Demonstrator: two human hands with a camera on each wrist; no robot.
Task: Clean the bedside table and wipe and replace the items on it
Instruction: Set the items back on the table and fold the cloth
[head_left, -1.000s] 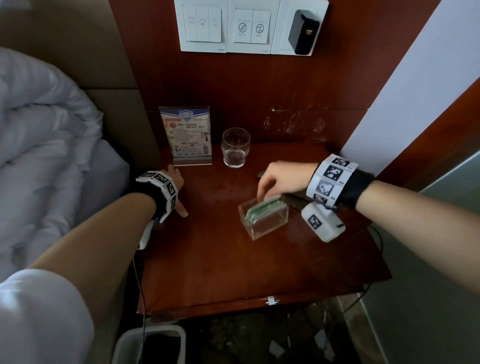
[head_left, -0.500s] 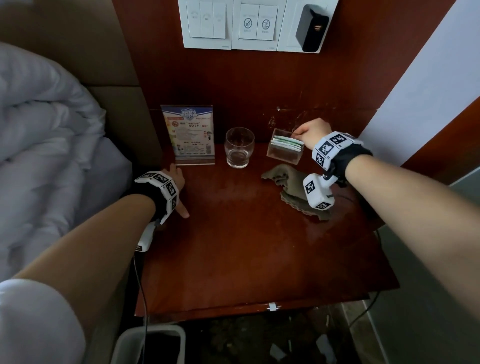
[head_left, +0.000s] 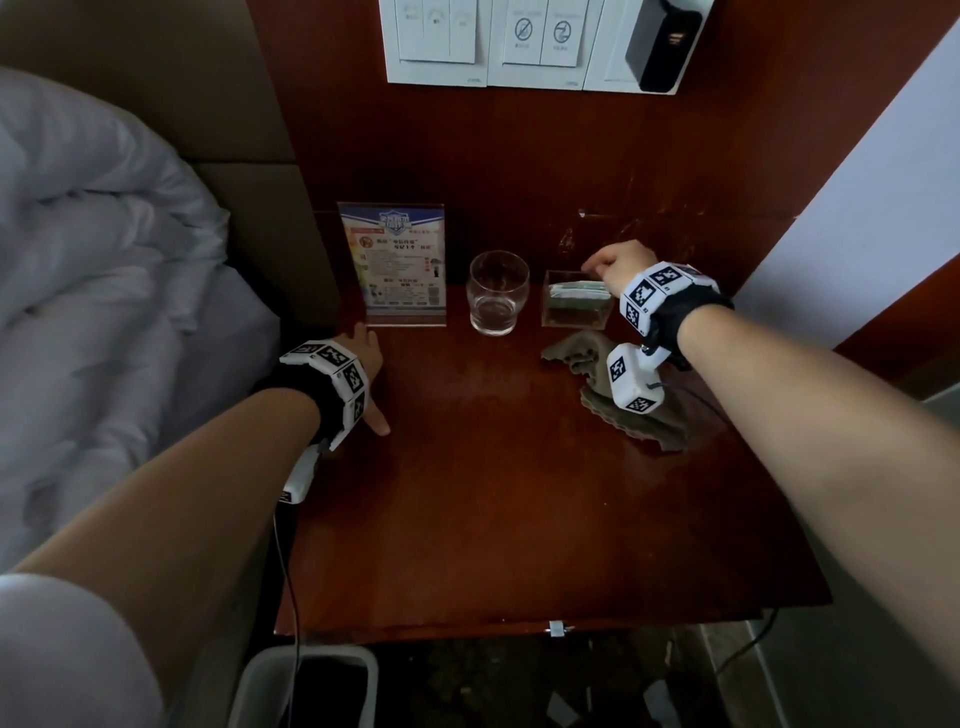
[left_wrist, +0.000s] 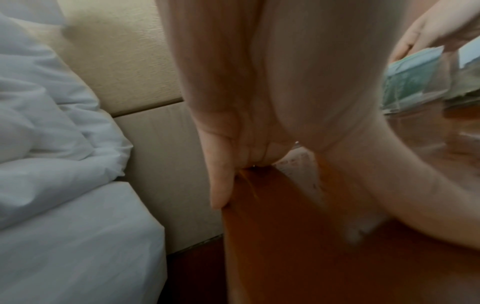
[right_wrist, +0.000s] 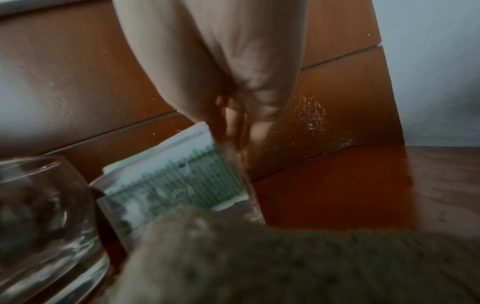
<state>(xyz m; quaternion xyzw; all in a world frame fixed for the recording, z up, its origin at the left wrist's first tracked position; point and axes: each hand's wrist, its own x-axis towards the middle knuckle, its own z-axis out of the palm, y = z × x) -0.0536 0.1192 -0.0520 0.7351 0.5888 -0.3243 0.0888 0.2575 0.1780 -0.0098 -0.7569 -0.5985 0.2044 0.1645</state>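
A clear box (head_left: 575, 306) of green packets stands at the back of the wooden bedside table (head_left: 519, 493), just right of an empty glass (head_left: 498, 293). My right hand (head_left: 602, 270) grips the box's right end from above; the right wrist view shows my right hand (right_wrist: 241, 127) with its fingers down along the wall of the box (right_wrist: 182, 181). A grey-green cloth (head_left: 613, 389) lies crumpled under my right wrist. My left hand (head_left: 371, 374) rests flat on the table's left edge, fingers straight and thumb spread. A card in a clear stand (head_left: 392, 265) is upright at the back left.
A bed with a white duvet (head_left: 104, 312) and a padded headboard (head_left: 270, 234) flank the table on the left. Switch plates and a black charger (head_left: 662, 41) hang on the wood wall above. A bin (head_left: 306, 686) sits below the table's front edge.
My right hand has carried the clear box from the front middle of the table to the back, beside the glass, uncovering the cloth. My left hand has stayed put.
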